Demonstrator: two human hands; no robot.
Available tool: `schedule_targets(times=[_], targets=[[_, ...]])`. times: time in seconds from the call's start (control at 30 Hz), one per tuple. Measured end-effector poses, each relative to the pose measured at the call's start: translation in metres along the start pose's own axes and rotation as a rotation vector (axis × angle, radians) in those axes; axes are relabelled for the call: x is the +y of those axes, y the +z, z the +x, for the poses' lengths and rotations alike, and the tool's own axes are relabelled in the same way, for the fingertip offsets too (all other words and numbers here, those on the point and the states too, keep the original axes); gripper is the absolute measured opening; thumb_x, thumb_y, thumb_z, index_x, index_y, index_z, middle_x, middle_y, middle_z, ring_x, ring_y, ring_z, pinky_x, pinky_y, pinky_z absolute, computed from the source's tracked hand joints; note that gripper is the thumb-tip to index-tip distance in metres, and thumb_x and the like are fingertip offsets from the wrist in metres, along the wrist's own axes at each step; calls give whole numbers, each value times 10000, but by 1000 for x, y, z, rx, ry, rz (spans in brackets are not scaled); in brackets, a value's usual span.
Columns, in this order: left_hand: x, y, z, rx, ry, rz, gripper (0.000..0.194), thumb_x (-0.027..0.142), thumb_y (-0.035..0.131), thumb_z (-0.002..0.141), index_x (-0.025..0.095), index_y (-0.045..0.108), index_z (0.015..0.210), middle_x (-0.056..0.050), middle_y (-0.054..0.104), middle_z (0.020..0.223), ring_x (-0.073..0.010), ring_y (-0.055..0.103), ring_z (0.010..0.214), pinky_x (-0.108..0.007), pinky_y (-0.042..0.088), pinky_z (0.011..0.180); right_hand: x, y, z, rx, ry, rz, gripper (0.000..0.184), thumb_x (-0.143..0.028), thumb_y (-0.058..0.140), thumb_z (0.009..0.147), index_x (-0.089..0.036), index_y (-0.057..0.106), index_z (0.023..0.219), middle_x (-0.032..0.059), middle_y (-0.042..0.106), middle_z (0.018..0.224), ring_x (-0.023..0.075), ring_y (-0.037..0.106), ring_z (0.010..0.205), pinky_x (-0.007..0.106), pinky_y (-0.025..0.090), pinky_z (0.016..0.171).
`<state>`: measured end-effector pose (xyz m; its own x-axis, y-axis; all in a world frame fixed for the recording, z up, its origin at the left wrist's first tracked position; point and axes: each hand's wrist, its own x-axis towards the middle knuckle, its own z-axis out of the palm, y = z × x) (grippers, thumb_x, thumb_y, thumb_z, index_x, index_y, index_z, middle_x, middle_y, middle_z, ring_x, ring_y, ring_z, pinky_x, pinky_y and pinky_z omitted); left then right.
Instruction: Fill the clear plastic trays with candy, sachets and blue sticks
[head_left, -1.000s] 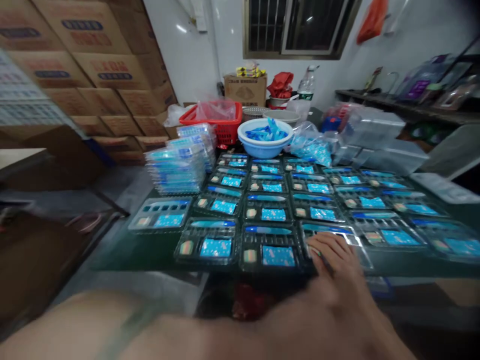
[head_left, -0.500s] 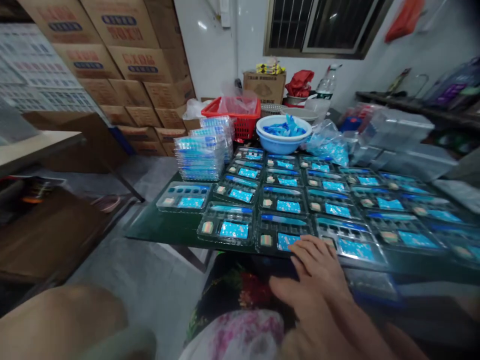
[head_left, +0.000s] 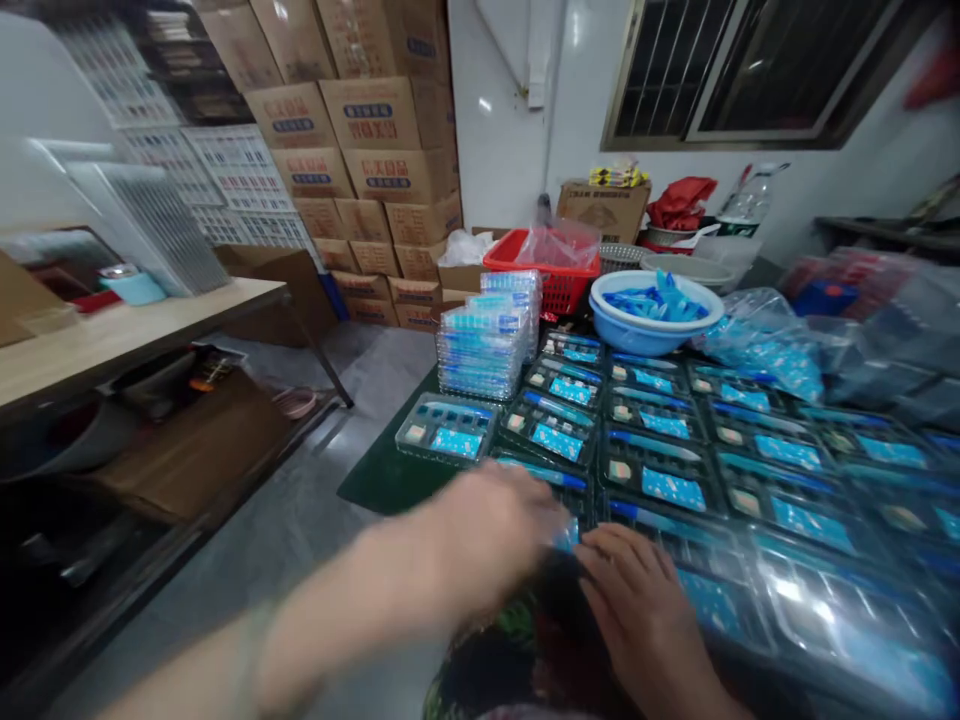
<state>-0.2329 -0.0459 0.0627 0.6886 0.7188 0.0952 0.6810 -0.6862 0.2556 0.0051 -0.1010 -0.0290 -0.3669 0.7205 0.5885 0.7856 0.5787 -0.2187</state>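
Observation:
Clear plastic trays (head_left: 652,480) with blue inserts lie in rows on the dark green table (head_left: 382,478). My left hand (head_left: 487,530) is blurred by motion and reaches over the nearest trays at the table's front edge; its fingers do not show clearly. My right hand (head_left: 637,605) rests flat with fingers spread on the nearest tray, just right of the left hand. A single tray (head_left: 448,428) sits apart at the table's left corner.
A stack of filled trays (head_left: 484,345) stands at the back left of the table, beside a red basket (head_left: 551,270) and a blue bowl (head_left: 652,315) of blue pieces. Cardboard boxes (head_left: 360,150) line the wall. A wooden bench (head_left: 127,330) stands left.
My view has swung left. My left arm has come up from the bottom and reached to the front trays. My right hand has stayed flat at the front edge.

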Motion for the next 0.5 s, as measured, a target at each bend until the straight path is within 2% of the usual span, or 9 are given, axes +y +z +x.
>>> schedule_targets(times=[0.07, 0.1, 0.13, 0.17, 0.23, 0.33, 0.43, 0.5], targets=[[-45, -6, 7, -3, -79, 67, 666, 360, 664, 640, 197, 402, 1231, -148, 360, 1308, -303, 361, 1165, -480, 328, 925, -5, 6, 7, -49, 4, 3, 228, -170, 435, 817, -205, 595, 976, 79, 586, 1007, 257, 475, 995, 399, 363, 785], [-68, -8, 10, -27, -207, 170, 795, 404, 687, 589, 194, 340, 1273, -161, 294, 1352, -315, 288, 1214, -489, 299, 940, -7, 10, 10, -60, 5, 8, 233, -164, 433, 817, -210, 595, 979, 79, 583, 1014, 258, 471, 1000, 403, 362, 788], [-90, -8, 12, -46, -266, 199, 864, 420, 695, 564, 167, 307, 1294, -196, 237, 1375, -347, 214, 1246, -528, 269, 937, -9, 14, 13, -68, 8, 15, 240, -156, 428, 818, -213, 594, 980, 77, 584, 1009, 259, 466, 1004, 407, 358, 791], [-110, -7, 15, -70, -293, 209, 916, 449, 707, 525, 151, 307, 1293, -219, 215, 1381, -378, 172, 1255, -559, 254, 924, -10, 19, 14, -75, 13, 27, 245, -145, 421, 819, -213, 594, 978, 75, 587, 992, 259, 463, 1002, 410, 352, 792], [-138, -3, 19, -137, -314, 210, 1010, 513, 710, 460, 131, 297, 1298, -238, 246, 1367, -398, 187, 1245, -564, 267, 902, -11, 29, 14, -86, 29, 63, 256, -122, 402, 819, -206, 595, 964, 72, 591, 949, 255, 462, 986, 411, 341, 783], [-150, 0, 27, -208, -297, 214, 1096, 589, 685, 398, 144, 280, 1314, -221, 331, 1327, -398, 291, 1185, -537, 293, 880, -11, 39, 7, -73, 46, 133, 265, -101, 380, 821, -190, 597, 946, 69, 588, 892, 242, 465, 945, 395, 327, 759], [-143, 1, 28, -223, -279, 240, 1086, 582, 678, 384, 154, 301, 1309, -191, 447, 1212, -374, 402, 1068, -502, 311, 855, -13, 40, 1, -33, 68, 186, 249, -110, 387, 832, -194, 594, 944, 52, 588, 851, 226, 467, 912, 379, 310, 749], [-140, 2, 20, -208, -284, 258, 1025, 538, 666, 426, 149, 306, 1302, -168, 485, 1132, -349, 432, 1012, -476, 321, 842, -16, 38, -1, -30, 101, 206, 243, -119, 383, 842, -197, 596, 929, 47, 584, 833, 220, 468, 892, 377, 302, 743]])
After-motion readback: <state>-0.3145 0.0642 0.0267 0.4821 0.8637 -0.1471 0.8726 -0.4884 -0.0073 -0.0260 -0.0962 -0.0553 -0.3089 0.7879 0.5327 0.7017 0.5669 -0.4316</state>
